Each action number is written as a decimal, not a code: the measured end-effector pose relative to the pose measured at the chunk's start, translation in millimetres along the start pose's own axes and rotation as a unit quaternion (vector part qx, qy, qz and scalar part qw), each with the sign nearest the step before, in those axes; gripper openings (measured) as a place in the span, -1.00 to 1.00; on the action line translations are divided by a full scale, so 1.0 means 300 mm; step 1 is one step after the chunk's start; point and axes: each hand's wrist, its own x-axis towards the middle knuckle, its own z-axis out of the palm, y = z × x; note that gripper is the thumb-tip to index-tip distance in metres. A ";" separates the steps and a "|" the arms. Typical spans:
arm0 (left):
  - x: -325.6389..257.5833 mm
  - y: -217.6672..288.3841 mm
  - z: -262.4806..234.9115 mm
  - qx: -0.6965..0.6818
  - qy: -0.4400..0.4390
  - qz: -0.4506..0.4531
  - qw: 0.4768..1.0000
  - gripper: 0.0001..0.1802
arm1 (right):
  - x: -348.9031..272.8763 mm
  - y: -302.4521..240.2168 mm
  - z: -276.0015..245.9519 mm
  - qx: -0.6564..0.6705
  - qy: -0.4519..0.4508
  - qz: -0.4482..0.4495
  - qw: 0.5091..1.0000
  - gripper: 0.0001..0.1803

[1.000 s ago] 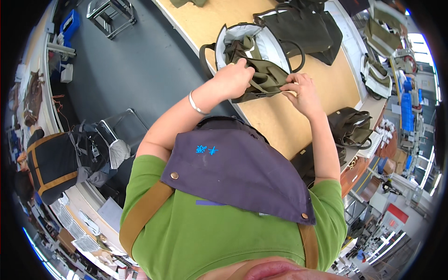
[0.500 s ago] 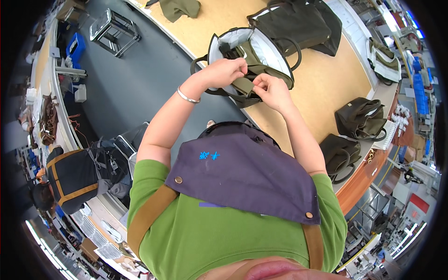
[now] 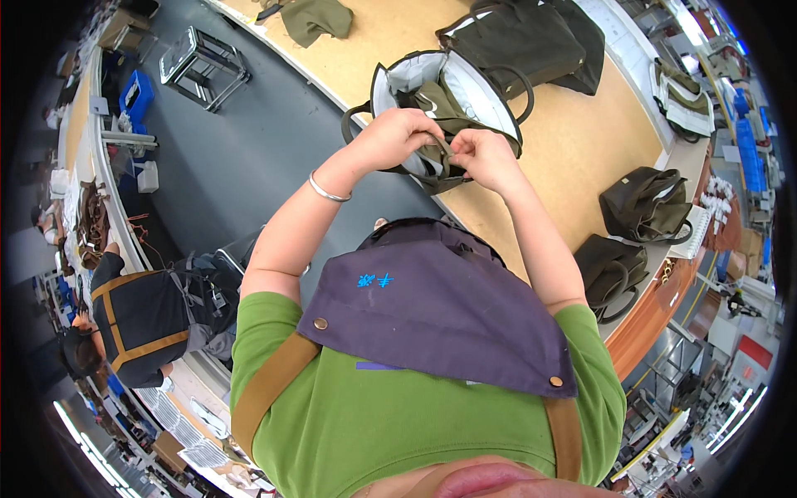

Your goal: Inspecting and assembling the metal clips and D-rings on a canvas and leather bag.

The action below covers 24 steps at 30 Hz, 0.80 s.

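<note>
An open olive handbag (image 3: 491, 108) with a pale lining stands at the table edge before me, its dark handles looping out on either side. My left hand (image 3: 400, 138), with a silver bangle on the wrist, is closed in a pinch at the bag's near side. Close beside it, my right hand (image 3: 486, 158) pinches too, fingertips pressed together. Between them runs a narrow piece of olive fabric (image 3: 446, 149), gripped by both hands. More olive cloth lies bunched inside the bag. My fingers hide part of the near rim.
Dark bags (image 3: 531, 46) lie behind the open one on the wooden table (image 3: 573, 133). Two smaller bags (image 3: 643, 203) sit at the right edge. An olive cloth piece (image 3: 315, 21) lies far left. A stool (image 3: 203, 68) stands on the floor; a co-worker (image 3: 141, 319) is at the left.
The olive fabric between my hands showed a broad flat face before and now appears as a narrow edge. My left fingers have shifted slightly down and right. The co-worker at left has moved.
</note>
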 end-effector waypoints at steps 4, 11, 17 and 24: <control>-0.005 0.021 -0.004 -0.039 0.074 -0.069 0.994 -0.82 | 0.004 -0.001 0.012 -0.050 0.048 -0.060 0.996 -0.85; -0.097 0.034 0.003 0.177 0.010 0.083 0.981 -0.87 | -0.042 -0.007 0.015 -0.059 0.003 -0.072 0.996 -0.88; -0.114 0.066 0.085 0.316 0.016 0.074 0.946 -0.85 | -0.030 0.027 0.039 -0.096 0.006 -0.104 0.990 -0.88; -0.034 0.276 -0.133 0.200 0.058 0.161 0.965 -0.87 | -0.130 -0.225 -0.227 -0.037 -0.039 -0.163 0.985 -0.89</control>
